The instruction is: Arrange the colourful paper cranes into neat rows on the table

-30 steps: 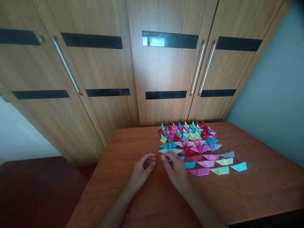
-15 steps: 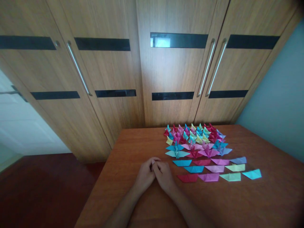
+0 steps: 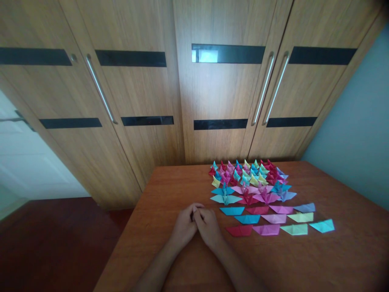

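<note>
My left hand and my right hand rest clasped together on the wooden table, fingers closed around each other. No object shows in either one. To the right of my right hand lie rows of flat folded paper pieces; nearest is a red folded paper piece, with a pink folded paper piece beside it. Behind these rows stand paper cranes with spread wings, among them a light teal paper crane and a magenta paper crane. Farther back, many small origami cranes in mixed colours crowd together.
The brown table reaches back to a tall wooden wardrobe with metal handles. A pale blue wall closes off the right side. At the left are a white door and dark red floor.
The whole view has shifted very slightly downward in the picture. Both hands stay clasped in the same place, and the paper pieces lie as before.
</note>
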Action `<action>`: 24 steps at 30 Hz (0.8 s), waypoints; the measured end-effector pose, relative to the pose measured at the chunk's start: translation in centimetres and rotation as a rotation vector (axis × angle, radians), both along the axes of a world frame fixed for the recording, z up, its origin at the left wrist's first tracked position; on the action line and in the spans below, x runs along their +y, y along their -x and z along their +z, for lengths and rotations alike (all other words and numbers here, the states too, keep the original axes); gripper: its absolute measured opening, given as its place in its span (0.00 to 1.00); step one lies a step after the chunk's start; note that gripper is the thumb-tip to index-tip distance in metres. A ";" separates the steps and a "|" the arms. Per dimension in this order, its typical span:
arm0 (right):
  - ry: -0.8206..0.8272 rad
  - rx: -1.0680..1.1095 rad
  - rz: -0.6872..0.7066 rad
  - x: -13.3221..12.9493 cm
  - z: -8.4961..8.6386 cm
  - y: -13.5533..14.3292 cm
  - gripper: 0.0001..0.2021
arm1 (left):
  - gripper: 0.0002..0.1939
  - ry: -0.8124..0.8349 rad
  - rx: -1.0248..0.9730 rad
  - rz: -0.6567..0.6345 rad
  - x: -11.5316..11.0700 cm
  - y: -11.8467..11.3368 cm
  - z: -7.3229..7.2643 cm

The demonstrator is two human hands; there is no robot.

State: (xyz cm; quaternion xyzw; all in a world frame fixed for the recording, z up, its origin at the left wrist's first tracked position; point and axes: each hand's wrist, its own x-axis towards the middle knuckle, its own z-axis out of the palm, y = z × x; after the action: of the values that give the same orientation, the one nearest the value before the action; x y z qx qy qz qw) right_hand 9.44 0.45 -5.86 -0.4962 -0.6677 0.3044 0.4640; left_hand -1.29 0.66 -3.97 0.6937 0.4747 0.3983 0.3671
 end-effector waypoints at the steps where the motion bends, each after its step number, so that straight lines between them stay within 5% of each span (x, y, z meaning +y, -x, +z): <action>1: 0.001 0.001 0.001 0.0 0.0 0.0 0.20 | 0.18 -0.001 0.002 -0.004 0.0 0.0 0.0; 24: 0.040 0.007 0.018 0.1 0.3 0.1 0.22 | 0.18 0.029 0.000 -0.009 0.3 0.1 0.1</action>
State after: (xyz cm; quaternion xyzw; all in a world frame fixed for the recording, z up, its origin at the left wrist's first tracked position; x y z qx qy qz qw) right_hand 9.35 0.58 -5.57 -0.4981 -0.6645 0.3234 0.4535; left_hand -1.38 0.92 -3.90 0.6905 0.4771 0.3898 0.3789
